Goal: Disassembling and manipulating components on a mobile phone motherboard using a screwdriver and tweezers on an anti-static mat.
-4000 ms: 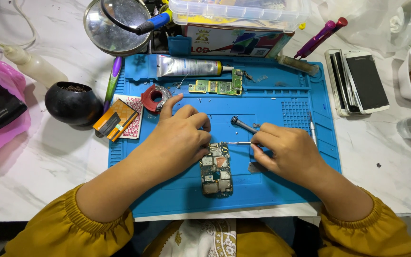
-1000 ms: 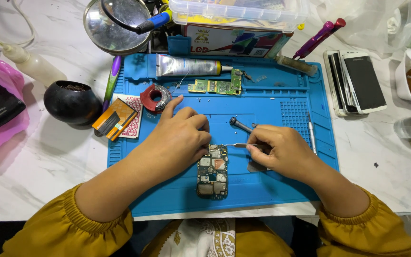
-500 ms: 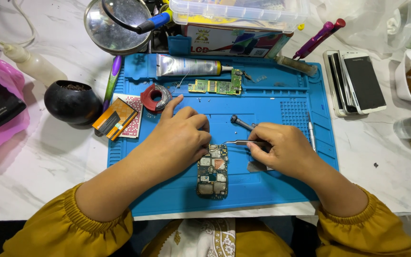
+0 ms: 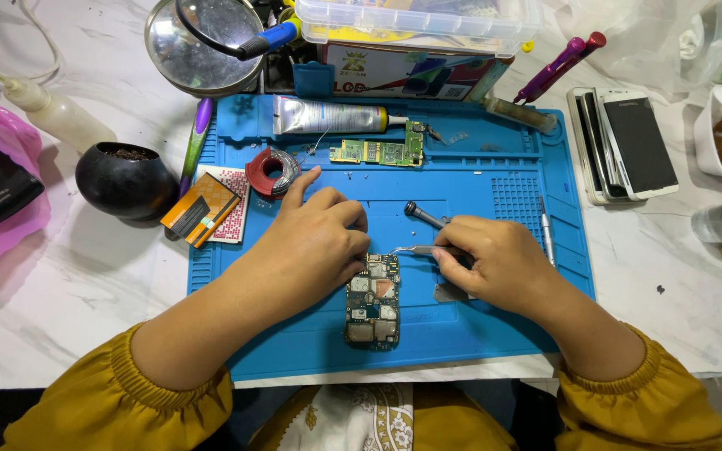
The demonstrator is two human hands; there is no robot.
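Right now the left hand (image 4: 315,242) presses down on the top of an opened phone board (image 4: 373,301) lying on the blue repair mat (image 4: 495,179), index finger stretched out. Just beside it, the right hand (image 4: 495,263) pinches metal tweezers (image 4: 407,250), tips at the board's upper edge.

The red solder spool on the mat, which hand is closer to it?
Left. The left hand points toward the red solder spool; the right hand is farther right, holding tweezers.

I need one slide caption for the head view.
Left hand steadies a phone circuit board while right hand applies tweezers.
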